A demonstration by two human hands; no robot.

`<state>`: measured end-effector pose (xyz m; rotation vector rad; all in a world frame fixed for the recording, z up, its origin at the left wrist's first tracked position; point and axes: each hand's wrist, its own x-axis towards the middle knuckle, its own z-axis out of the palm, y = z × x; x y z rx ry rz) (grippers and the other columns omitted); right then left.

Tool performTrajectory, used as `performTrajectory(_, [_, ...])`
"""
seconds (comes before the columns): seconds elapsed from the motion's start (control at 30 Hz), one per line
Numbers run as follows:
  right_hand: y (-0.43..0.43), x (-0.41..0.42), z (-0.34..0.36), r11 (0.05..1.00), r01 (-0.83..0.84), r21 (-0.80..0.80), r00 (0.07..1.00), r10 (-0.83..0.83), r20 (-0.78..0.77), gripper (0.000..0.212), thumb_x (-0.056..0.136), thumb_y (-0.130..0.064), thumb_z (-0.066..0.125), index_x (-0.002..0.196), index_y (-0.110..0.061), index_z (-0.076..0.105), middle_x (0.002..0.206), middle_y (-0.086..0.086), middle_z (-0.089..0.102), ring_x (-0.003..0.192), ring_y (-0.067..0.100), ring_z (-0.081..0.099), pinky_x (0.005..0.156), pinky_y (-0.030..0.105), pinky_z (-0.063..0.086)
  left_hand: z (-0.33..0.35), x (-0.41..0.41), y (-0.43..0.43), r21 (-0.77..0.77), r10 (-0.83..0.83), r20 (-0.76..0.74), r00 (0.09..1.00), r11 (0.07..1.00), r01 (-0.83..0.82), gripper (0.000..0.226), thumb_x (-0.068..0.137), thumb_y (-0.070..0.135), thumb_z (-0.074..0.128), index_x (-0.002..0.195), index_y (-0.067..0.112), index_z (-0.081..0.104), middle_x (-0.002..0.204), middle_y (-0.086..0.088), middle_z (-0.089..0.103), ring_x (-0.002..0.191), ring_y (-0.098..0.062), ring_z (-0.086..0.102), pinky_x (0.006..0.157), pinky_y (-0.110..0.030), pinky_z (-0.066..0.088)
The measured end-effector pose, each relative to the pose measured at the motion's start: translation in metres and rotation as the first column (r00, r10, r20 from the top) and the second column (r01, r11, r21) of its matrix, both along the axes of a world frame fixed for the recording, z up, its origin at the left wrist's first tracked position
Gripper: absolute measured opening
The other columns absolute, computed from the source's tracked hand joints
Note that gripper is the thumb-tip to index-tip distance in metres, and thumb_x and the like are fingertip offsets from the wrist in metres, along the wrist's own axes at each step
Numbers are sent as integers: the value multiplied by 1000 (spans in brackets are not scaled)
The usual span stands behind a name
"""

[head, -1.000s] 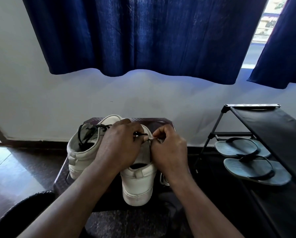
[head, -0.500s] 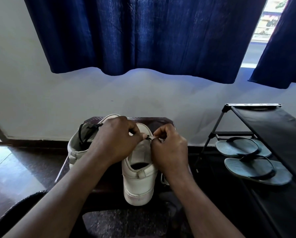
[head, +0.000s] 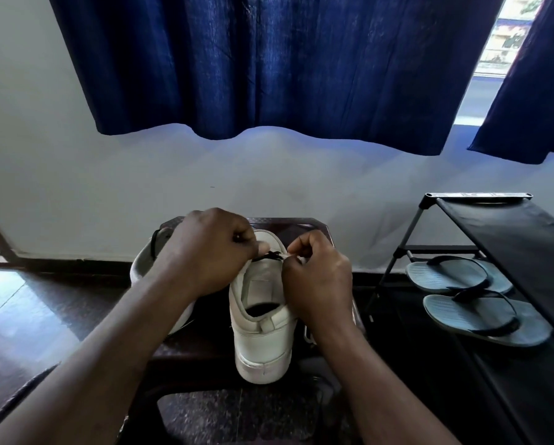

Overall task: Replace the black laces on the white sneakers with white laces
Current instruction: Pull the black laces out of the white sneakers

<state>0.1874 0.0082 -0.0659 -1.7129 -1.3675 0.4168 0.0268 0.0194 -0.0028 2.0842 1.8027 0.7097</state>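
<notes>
Two white sneakers stand on a dark stool [head: 304,223]. The nearer sneaker [head: 262,342] has its heel toward me; the other sneaker [head: 142,268] lies behind my left arm, mostly hidden. A short stretch of black lace [head: 270,255] runs across the nearer sneaker's tongue between my two hands. My left hand [head: 209,252] is closed on the lace's left end, and my right hand [head: 317,277] pinches its right end at the eyelet side. A bit of white lace [head: 307,334] shows beside the sneaker under my right wrist.
A black shoe rack [head: 500,226] stands at the right with a pair of blue flip-flops [head: 468,293] on its lower shelf. A white wall and dark blue curtains [head: 269,65] are behind the stool. Dark glossy floor [head: 38,303] lies to the left.
Both hands have risen slightly and my left hand has pulled leftward; the black lace between them now looks shorter and tauter. The head view has tilted a little.
</notes>
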Motion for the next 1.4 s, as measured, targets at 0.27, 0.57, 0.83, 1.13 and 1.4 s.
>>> performTrajectory(0.27, [-2,0,-2,999,7,32,1000,-7,-22,15,79,-16,62,78,-31,59,77,-16,64,73,0,57,63,18,37,9,5,-1,-5,-24,989,146,981,196,31,108,25,49,80,12,52,67,-4,55,56,-16,53,63,-32,57])
performTrajectory(0.57, [-3,0,0,1000,-1,6,999,1,-42,13,80,-16,62,83,-29,63,80,-13,68,76,8,61,69,27,42,-17,20,-2,156,-3,-110,994,987,20,15,91,46,70,95,32,70,88,5,65,91,-21,65,70,-32,39])
performTrajectory(0.83, [-2,0,-1,999,3,35,999,-2,-36,14,80,-15,64,82,-29,64,79,-12,68,75,10,60,67,23,37,-28,26,3,37,33,101,994,999,-36,14,93,26,69,81,32,72,88,13,60,80,-5,57,63,-20,36])
performTrajectory(1.13, [-2,-1,-1,1000,-7,19,1000,8,-25,12,79,-17,60,84,-28,64,81,-10,69,80,15,64,75,33,50,-19,4,12,-28,67,384,921,998,-61,10,87,31,62,78,28,64,71,7,66,62,-13,56,59,-31,42])
performTrajectory(1.4, [-1,-1,-3,1000,4,24,1000,-4,-8,10,81,-19,64,84,-28,64,81,-11,69,78,13,62,70,29,41,-22,16,8,-39,101,-111,989,994,-106,12,87,38,73,76,34,74,78,11,64,88,-18,63,68,-30,43])
